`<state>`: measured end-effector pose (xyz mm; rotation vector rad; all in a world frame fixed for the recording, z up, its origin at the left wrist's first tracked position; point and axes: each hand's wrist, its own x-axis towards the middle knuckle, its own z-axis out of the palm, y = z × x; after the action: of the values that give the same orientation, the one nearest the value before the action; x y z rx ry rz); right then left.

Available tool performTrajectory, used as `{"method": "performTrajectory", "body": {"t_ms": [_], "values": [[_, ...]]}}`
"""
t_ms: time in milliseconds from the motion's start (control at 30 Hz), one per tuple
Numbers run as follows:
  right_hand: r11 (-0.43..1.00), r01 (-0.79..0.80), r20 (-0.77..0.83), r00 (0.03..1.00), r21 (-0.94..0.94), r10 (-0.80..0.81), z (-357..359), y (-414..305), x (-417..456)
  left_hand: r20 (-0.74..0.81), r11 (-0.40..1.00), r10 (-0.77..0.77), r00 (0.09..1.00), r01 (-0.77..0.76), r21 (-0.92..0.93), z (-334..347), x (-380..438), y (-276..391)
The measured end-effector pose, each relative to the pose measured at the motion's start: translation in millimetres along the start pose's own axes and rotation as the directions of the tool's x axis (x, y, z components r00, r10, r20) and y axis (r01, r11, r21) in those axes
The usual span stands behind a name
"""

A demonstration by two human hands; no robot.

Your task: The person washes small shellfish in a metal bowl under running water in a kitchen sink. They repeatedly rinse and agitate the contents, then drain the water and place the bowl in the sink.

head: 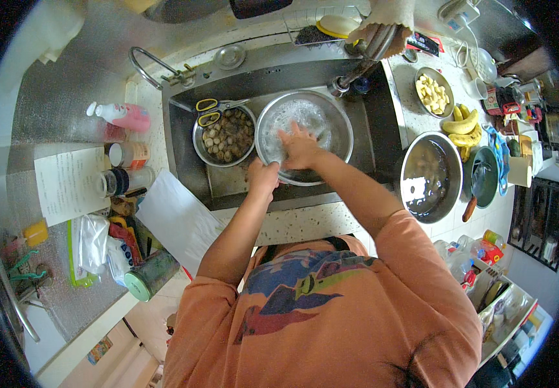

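A wide stainless-steel bowl [348, 131] sits in the metal sink [367, 155], with foamy or bubbly water in it. My left hand [263, 177] grips its near-left rim, thumb on top. Inside the bowl, my right hand [301, 147] has its fingers spread at the water and holds nothing; the fingertips are partly blurred by the water. To the left stands a smaller metal bowl [202, 157] of small, round, brownish pieces [226, 138], whose kind I cannot tell. Yellow-handled scissors [209, 112] rest across its far edge.
A tap [340, 86] with a cloth reaches over the sink's far right. On the right counter are a dish of pale peeled pieces [433, 92], bananas [461, 123] and a large pot of liquid [459, 174]. Paper [177, 213], a pink pump bottle [129, 116] and jars lie left.
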<state>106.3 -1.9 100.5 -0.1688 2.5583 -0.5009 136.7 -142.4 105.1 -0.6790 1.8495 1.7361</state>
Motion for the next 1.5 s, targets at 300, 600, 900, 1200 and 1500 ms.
{"method": "performTrajectory", "body": {"t_ms": [300,600,900,1200,1500], "values": [[0.985,0.111,-0.122,0.984,-0.136,-0.127,-5,1,12,-0.025,0.998,-0.005,1.0,0.006,0.062,5,-4,2],[0.971,-0.052,-0.105,0.994,-0.235,0.028,-23,29,-44,-0.017,1.0,0.006,1.0,-0.006,-0.001,9,-7,10],[0.996,0.051,-0.027,0.998,-0.074,-0.054,5,28,9,-0.064,0.997,-0.014,0.998,0.019,0.072,12,1,0],[0.958,0.207,-0.28,0.925,-0.2,-0.258,-43,47,-38,-0.02,0.999,-0.018,1.0,0.019,0.051,1,-1,5],[0.959,0.209,-0.045,0.974,-0.191,-0.221,-10,34,-14,-0.013,0.989,-0.003,1.0,0.005,0.145,-9,-9,30]]}}
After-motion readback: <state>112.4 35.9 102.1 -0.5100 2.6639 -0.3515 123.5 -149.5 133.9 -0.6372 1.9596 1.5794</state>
